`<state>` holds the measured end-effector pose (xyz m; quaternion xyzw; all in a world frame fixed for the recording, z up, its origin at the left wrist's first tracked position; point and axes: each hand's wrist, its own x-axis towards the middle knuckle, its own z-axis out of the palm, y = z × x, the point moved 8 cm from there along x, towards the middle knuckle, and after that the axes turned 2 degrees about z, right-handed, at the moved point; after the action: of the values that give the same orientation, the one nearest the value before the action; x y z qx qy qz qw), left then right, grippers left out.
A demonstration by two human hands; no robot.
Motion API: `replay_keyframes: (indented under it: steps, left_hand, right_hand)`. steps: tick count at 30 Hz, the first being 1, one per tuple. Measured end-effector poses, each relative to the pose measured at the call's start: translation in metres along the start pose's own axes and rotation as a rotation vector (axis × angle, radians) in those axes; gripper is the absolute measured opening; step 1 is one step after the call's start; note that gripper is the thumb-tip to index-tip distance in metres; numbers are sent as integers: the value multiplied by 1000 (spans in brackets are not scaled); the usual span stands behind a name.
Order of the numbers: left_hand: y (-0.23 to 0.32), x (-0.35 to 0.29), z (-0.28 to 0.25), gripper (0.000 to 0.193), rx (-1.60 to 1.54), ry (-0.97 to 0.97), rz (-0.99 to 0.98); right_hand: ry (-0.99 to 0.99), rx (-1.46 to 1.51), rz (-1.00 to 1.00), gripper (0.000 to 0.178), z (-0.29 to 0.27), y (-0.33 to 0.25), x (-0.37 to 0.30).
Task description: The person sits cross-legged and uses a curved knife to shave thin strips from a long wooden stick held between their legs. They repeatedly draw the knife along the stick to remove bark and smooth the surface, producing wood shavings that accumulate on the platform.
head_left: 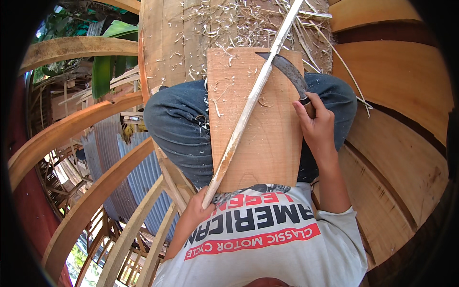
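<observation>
A long pale wooden strip [248,104] runs slantwise from near my waist up past the top of the view. My left hand [197,209] is closed round its lower end, beside my shirt. In my right hand [315,119] is the short handle of a sickle [290,74] with a dark curved blade. The blade reaches leftward, and its tip side meets the strip, crossing it near the upper part of the board. Beneath both lies a flat wooden board [267,143], resting over my lap between my bent knees. A few thin shavings lie on it.
Curled shavings and thin slivers [224,24] litter the plank floor [165,43] ahead. Wooden rails [95,119] stand along the left, with corrugated metal sheets [138,167] beyond them. A wall of wide planks [387,71] rises close on the right.
</observation>
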<state>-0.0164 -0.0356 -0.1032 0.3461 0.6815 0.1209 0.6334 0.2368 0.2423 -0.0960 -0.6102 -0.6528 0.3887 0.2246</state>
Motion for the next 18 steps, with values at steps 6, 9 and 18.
replay_keyframes:
  steps: [6,9,18]
  left_hand:
    - [1,0,-6,33,133,69,-23]
    - [15,-1,-11,30,194,83,-46]
    - [22,3,-5,28,115,84,-28]
  right_hand:
    - [-771,450,409,24,29,-9,-14]
    - [-988,427,397,26,36,-17,-25]
    - [-406,554,418,28,-1,27,10]
